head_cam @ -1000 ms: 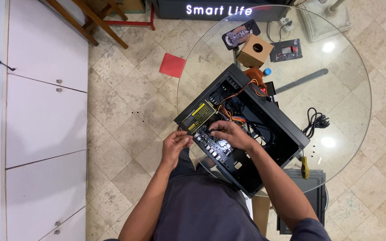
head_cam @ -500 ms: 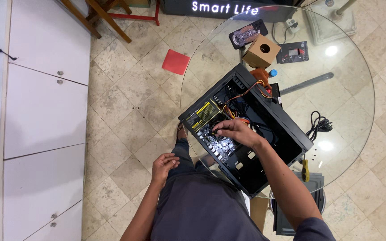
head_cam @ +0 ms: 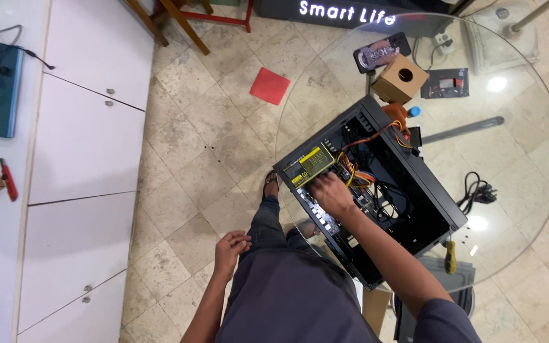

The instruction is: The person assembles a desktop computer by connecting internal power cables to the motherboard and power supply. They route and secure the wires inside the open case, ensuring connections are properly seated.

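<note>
1. Left hand (head_cam: 231,244) hangs off the tabletop beside the thigh, fingers loosely curled, holding nothing. Judgement: bring it up to steady the case rim so the case does not slide on the glass.
2. Power supply with yellow label (head_cam: 309,165) sits in the near-left corner of the open black computer case (head_cam: 427,190), which lies on its side on the round glass tabletop (head_cam: 528,127).
3. Right hand (head_cam: 332,192) is inside the case, just beside the power supply, fingers bent down onto the parts; cannot tell whether it pinches anything.
4. Judgement: work slowly here; the orange and yellow wire bundle (head_cam: 376,136) runs close by and could snag.
5. Yellow-handled screwdriver (head_cam: 450,257) lies at the near-right corner of the case, within reach.
</note>
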